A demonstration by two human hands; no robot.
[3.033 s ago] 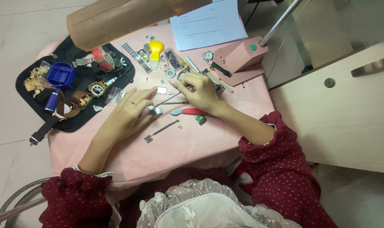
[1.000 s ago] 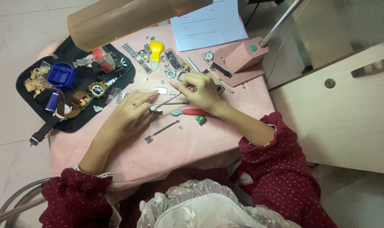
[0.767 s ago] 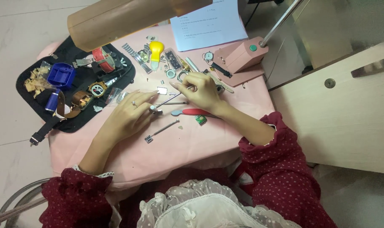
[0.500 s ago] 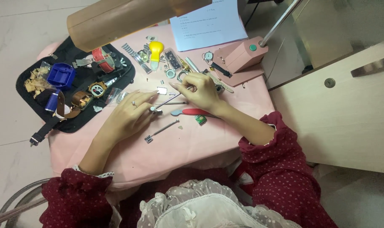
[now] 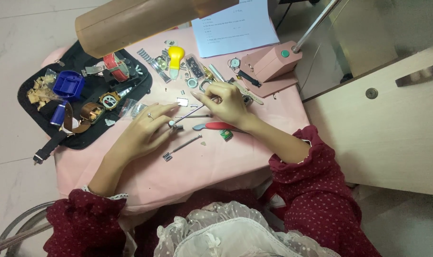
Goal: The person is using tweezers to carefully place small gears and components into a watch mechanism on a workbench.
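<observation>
1. The left hand [image 5: 142, 131] lay near the middle of the pink table [image 5: 254, 157], its fingers curled and pinching the lower end of a thin metal tool [image 5: 188, 114]; a ring showed on one finger.
2. The right hand [image 5: 226, 102] sat just beside it, toward the far edge, thumb and forefinger pressed together on the upper end of the same tool or on a tiny part there; which one could not be told.
3. Both hands met at that one spot, probably so one could steady the piece while the other worked it.
4. A red-handled tool [image 5: 215, 126] rested against the heel of the right hand, and a loose metal rod [image 5: 181, 148] lay just below the left fingers, both within easy reach.
5. A small green piece [image 5: 226, 135] lay close under the right wrist.
6. A black tray [image 5: 83, 107] covered the left edge of the table, holding a blue case [image 5: 68, 84], watch heads and straps, seemingly kept together as spares.
7. Near the far edge stood a yellow-handled tool [image 5: 176, 57] among small metal parts, with a sheet of paper [image 5: 235, 26] at the far right corner.
8. A pink lamp base [image 5: 269, 64] stood by the right edge, and its shade [image 5: 131, 24] hung over the tray, likely to light the work
</observation>
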